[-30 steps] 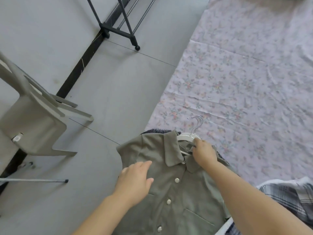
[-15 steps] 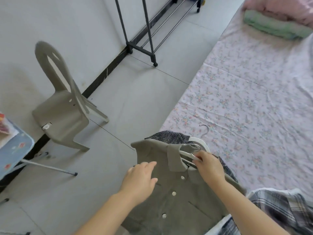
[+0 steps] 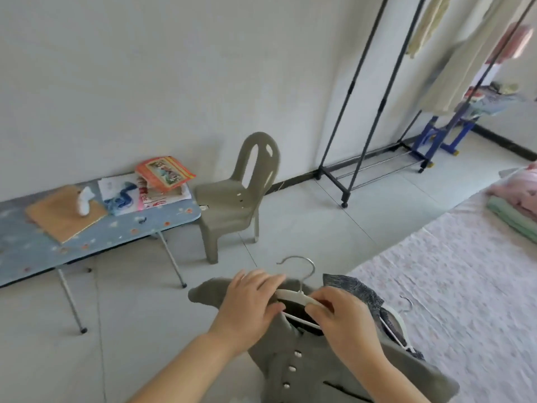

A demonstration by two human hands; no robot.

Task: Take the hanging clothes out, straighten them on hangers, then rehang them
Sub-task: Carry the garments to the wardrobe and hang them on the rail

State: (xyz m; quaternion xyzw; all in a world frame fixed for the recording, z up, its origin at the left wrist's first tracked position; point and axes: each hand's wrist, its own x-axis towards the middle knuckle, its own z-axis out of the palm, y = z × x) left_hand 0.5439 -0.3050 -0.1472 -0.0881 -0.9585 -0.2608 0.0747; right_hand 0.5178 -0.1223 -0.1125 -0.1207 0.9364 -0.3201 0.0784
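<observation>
Our left hand clasps the green shirt at the hanger's 9 o'clock end | hanger lies 9-to-4, hook at 12 | our right hand pinches its bar | rack at 1 o'clock, right hand nearer

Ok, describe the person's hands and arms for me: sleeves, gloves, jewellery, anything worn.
Nothing worn shows. The left hand and right hand are bare: no gloves, and no rings on the fingers in view. The left forearm and right forearm are bare down to the picture's edge, with no sleeve, watch or bracelet visible.
</observation>
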